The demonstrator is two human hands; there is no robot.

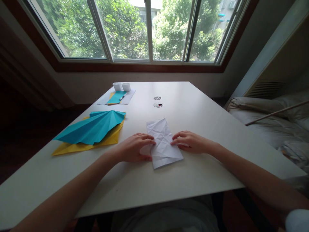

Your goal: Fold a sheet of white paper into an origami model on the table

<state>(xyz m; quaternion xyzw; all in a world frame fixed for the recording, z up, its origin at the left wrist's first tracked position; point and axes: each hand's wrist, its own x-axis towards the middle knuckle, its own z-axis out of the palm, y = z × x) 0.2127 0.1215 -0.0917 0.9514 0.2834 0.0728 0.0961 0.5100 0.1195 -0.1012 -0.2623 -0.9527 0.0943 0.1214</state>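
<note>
A folded sheet of white paper (164, 146), crossed by many creases, lies on the white table in front of me. Its top edge comes to a raised point. My left hand (135, 146) touches the paper's left edge, fingertips on top and thumb low by the tabletop, with a gap between them. At the right edge, my right hand (190, 141) rests its fingertips on or just beside the paper, fingers spread and slightly bent. Neither hand grips the sheet.
Left of the paper lie a pleated blue paper (96, 127) and a yellow folded paper (106, 139) beneath it. Farther back are white paper boxes (117, 86), blue sheets (116, 96) and a pen (123, 96). Round cable-hole covers (158, 105) sit mid-table (205, 122).
</note>
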